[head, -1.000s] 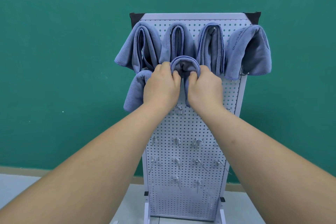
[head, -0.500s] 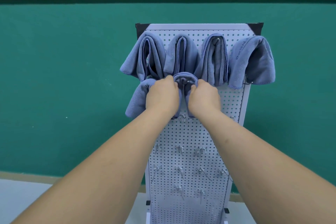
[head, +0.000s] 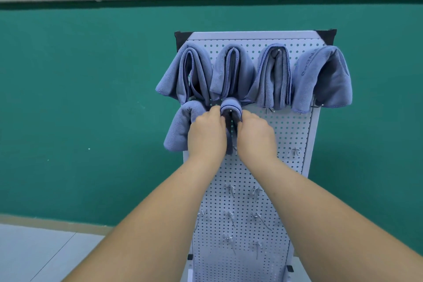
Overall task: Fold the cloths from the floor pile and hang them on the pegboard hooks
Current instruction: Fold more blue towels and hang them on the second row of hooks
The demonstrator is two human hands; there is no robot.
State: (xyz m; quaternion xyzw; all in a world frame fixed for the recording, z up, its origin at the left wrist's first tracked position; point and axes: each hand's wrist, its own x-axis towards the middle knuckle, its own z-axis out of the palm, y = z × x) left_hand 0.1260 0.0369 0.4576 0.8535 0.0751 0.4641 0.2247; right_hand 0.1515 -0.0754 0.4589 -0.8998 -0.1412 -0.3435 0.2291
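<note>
In the head camera I see both hands up at the white pegboard [head: 293, 135]. A folded blue cloth [head: 230, 107] sits between them, draped over a hook [head: 231, 111] in the second row. The left hand [head: 206, 133] grips the cloth's left side with bent fingers. The right hand [head: 256, 135] grips the right side the same way. The cloth's round top pokes up just above both hands. A second hung cloth [head: 179, 128] touches the outer side of the left hand. Four top cloths [head: 274, 75] hang in the row just above. Bare hooks [head: 229, 189] stick out lower down.
</note>
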